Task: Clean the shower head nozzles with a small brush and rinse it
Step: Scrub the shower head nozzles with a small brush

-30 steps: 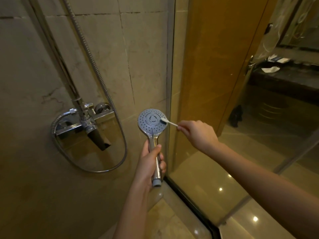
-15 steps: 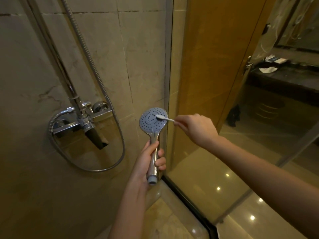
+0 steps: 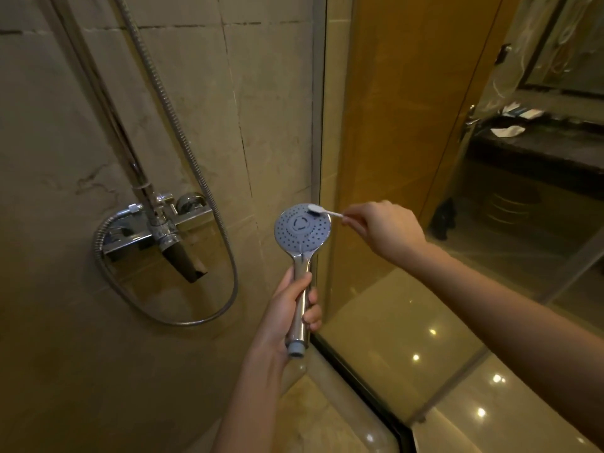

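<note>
**Spotter:** Where is the shower head (image 3: 302, 227) now?

**Operator:** In front of me, upright, with its nozzle face toward the camera. It sits just at nine o'clock of the glass panel (image 3: 359, 322) edge. My left hand (image 3: 287, 308) grips the chrome handle at six o'clock, fingers and thumb curled fully round it.

**Spotter:** And the brush (image 3: 322, 211)?

**Operator:** My right hand (image 3: 384, 227) is at three o'clock of the face. It pinches the thin white stem between thumb and fingertips, the other fingers curled in. The bristle end touches the face near its rim, at about one o'clock.

**Spotter:** How should you run this pass?

**Operator:** I judge this is the scrubbing step, with rinsing not yet begun, as I see no water running. I'd hold the handle steady and press lightly so the slim stem doesn't bend. Then I'd work short strokes ring by ring from the rim toward the centre, so no nozzle is skipped. The mixer tap (image 3: 163, 230) sits at nine o'clock on the wall for the rinse.
</note>
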